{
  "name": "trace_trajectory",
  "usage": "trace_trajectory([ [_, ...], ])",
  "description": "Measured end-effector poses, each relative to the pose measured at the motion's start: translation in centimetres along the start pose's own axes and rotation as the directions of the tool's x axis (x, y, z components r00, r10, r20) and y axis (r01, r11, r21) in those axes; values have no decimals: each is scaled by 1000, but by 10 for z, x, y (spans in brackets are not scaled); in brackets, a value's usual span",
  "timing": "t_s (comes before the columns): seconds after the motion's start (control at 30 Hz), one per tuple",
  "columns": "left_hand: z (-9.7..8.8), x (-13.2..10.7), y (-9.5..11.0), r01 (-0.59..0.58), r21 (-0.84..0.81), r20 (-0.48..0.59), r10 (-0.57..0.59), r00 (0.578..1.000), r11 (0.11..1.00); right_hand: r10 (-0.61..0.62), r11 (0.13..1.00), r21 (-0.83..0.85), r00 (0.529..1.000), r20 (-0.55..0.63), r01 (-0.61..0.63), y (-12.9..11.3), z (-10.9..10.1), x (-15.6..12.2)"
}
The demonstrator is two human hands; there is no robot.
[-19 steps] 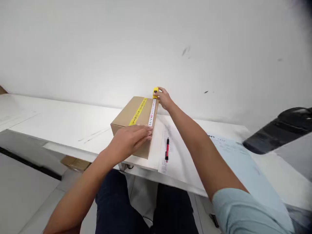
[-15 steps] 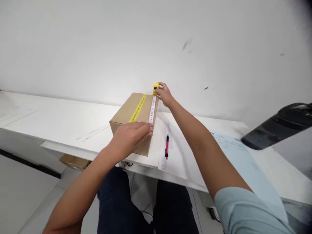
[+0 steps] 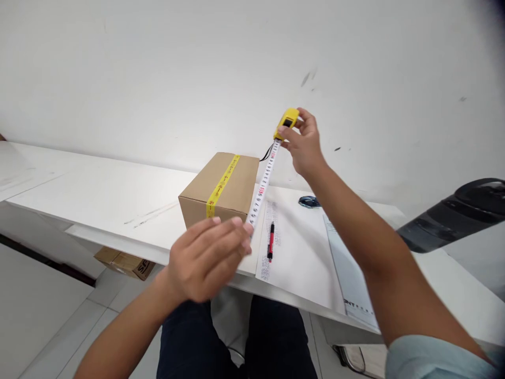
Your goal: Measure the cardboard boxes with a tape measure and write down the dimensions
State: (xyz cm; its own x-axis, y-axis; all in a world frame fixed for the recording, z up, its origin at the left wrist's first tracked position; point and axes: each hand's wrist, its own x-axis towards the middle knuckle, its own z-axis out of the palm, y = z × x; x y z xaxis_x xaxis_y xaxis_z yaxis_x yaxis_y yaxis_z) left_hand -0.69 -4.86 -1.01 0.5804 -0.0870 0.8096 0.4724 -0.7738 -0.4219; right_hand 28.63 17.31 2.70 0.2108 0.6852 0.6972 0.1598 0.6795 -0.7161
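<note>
My right hand (image 3: pixel 305 139) grips the yellow case of a tape measure (image 3: pixel 286 123), raised in front of the wall. From the case the white blade (image 3: pixel 263 184) slants down toward me. Its near end is pinched in the fingers of my left hand (image 3: pixel 211 255); the very tip is hidden. A closed cardboard box (image 3: pixel 219 181) with a strip of yellow printed tape (image 3: pixel 223 184) along its top sits on the white table, just left of the blade. My left hand is in front of the box's near face and covers part of it.
Right of the box a red and black pen (image 3: pixel 271 242) lies on a sheet of paper (image 3: pixel 302 263) with handwriting. Further right are a light blue sheet (image 3: pixel 351 284), a dark blue object (image 3: pixel 309 202) and a black bottle (image 3: pixel 453 213). A taped carton (image 3: pixel 124 263) is below the table.
My right hand has lifted the tape measure up and to the right, off the box's top. My left hand has come nearer, and the blade now hangs beside the box.
</note>
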Motion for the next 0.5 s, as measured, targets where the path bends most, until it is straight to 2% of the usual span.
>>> trace_trajectory([
  [0.1, -5, 4, 31, -100, -5, -57, 99, 993, 995, 57, 998, -31, 992, 115, -54, -63, -32, -70],
  [0.17, 5, 5, 51, -125, -46, -152, 116, 982, 991, 131, 991, -64, 976, 177, -121, -102, -49, -133],
  [0.23, 21, 6, 71, -113, -113, -227, 85, 970, 987, 207, 975, -127, 948, 242, -180, -127, -63, -198],
  [0.3, 36, 6, 92, -64, -209, -209, 19, 978, 976, 194, 974, -148, 969, 152, -172, -136, -74, -259],
  [0.37, 46, 2, 115, 30, -308, -137, -75, 988, 951, 171, 976, -132, 985, -25, -173, -133, -82, -313],
  [0.4, 49, -1, 126, 82, -338, -101, -123, 987, 937, 200, 970, -121, 974, -106, -213, -129, -84, -338],
  [0.43, 51, -5, 136, 123, -352, -74, -159, 985, 928, 239, 960, -95, 950, -201, -262, -125, -85, -361],
  [0.5, 52, -15, 148, 135, -341, -26, -153, 988, 930, 360, 918, -18, 852, -379, -396, -116, -83, -401],
])
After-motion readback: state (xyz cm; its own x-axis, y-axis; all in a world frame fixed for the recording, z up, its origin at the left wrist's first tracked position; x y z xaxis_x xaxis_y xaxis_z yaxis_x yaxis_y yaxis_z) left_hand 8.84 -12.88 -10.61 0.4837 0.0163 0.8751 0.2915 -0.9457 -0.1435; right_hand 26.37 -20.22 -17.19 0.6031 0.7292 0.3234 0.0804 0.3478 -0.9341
